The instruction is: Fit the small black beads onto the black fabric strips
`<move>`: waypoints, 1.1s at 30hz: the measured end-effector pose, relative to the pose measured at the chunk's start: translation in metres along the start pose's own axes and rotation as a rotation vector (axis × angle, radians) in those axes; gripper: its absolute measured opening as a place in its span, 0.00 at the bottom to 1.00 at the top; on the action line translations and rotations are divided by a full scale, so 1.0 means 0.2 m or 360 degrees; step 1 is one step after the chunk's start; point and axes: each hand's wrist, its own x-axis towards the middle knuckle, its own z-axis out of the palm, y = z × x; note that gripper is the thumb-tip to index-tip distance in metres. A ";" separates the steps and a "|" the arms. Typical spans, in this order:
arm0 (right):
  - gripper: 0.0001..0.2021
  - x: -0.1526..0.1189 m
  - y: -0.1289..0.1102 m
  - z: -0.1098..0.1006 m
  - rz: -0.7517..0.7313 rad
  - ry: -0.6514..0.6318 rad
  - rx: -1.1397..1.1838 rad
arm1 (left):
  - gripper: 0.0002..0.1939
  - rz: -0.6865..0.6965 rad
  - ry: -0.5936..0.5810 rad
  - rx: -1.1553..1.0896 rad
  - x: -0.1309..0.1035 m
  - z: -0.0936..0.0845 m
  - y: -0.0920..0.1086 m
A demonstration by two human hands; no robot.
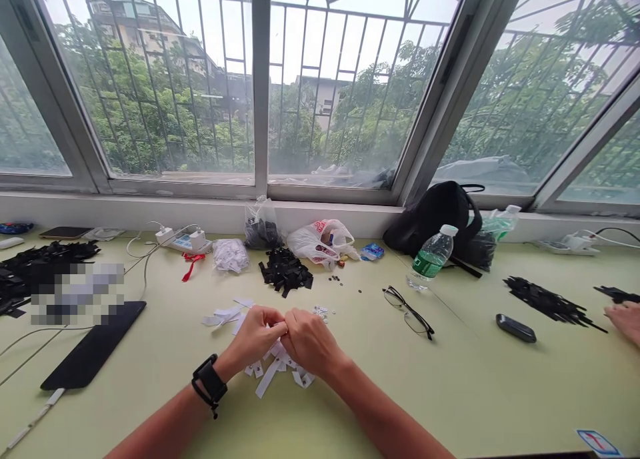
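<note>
My left hand and my right hand meet fingertip to fingertip above the pale green table. Their fingers are closed in a pinch, and whatever lies between them is too small or hidden to name. Below my hands, white strips with small dark round pieces lie in a loose pile. More white strips are spread just beyond my left hand. Small pale rings sit behind my right hand. A dark band with a black watch is on my left wrist.
Black strips, a bag of white pieces and a plastic bag stand behind. Glasses, a bottle and a black case are right. A dark tablet lies left. Another person's hand shows far right.
</note>
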 end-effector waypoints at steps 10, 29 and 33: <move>0.09 0.00 0.00 0.01 0.0032 0.0034 0.0075 | 0.10 -0.0040 -0.0010 -0.0085 0.01 0.01 -0.06; 0.08 0.04 0.04 -0.08 0.0272 0.0462 0.0904 | 0.21 -0.0020 0.0372 -0.0048 0.06 -0.01 -0.06; 0.07 0.04 0.03 -0.06 0.0264 0.0461 0.0922 | 0.22 -0.0005 0.0321 -0.0082 0.06 -0.01 -0.06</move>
